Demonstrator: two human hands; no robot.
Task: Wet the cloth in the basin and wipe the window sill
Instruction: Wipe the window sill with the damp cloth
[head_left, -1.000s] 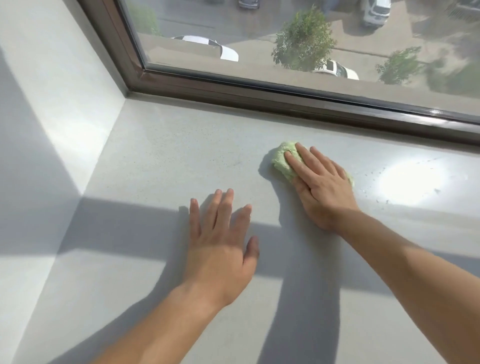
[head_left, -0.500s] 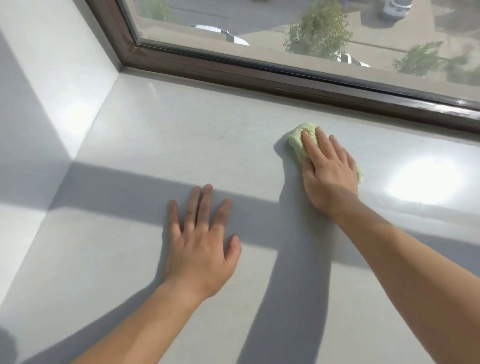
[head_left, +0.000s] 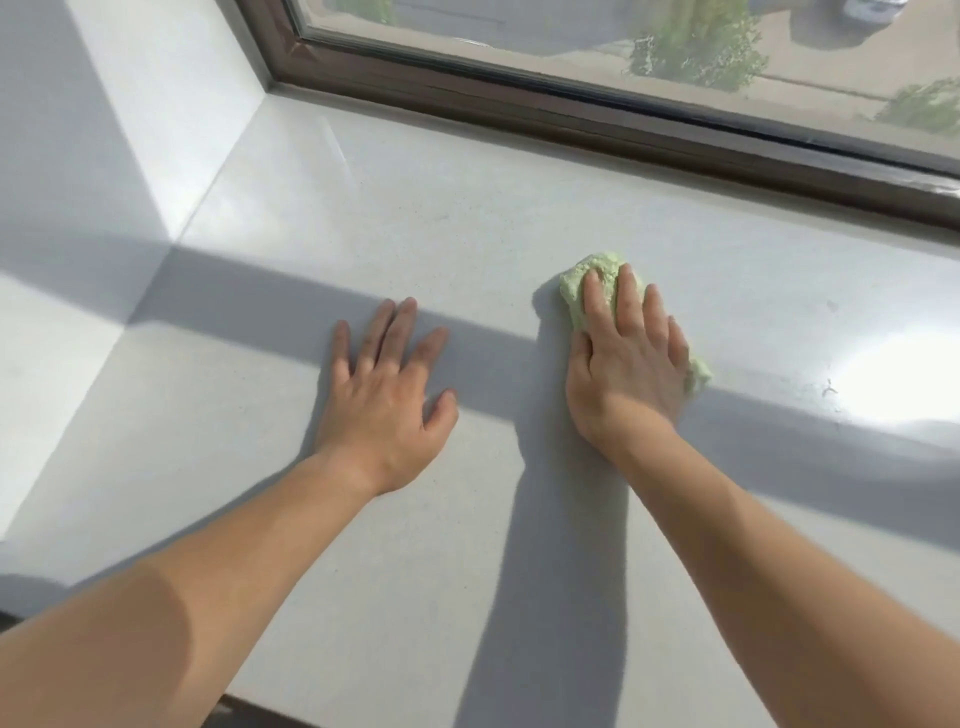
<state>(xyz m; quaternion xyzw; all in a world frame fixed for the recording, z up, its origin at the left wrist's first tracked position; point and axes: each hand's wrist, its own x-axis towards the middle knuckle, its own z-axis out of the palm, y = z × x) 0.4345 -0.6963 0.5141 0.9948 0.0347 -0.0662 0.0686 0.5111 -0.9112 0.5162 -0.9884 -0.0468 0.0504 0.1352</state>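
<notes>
A crumpled light-green cloth (head_left: 582, 283) lies on the white window sill (head_left: 415, 218). My right hand (head_left: 626, 358) presses flat on the cloth with straight fingers, covering most of it; a bit of cloth shows at the fingertips and at the hand's right side. My left hand (head_left: 387, 395) rests flat on the sill with fingers spread, a short way left of the cloth, holding nothing. No basin is in view.
A brown window frame (head_left: 597, 119) runs along the back of the sill. A white side wall (head_left: 130, 130) closes the sill at the left. The sill's front edge (head_left: 311, 719) lies at the bottom. A wet sheen (head_left: 893, 384) glares at the right.
My right hand has drawn the cloth back from the window frame toward me. My left hand stays flat on the sill. The view has tilted further down.
</notes>
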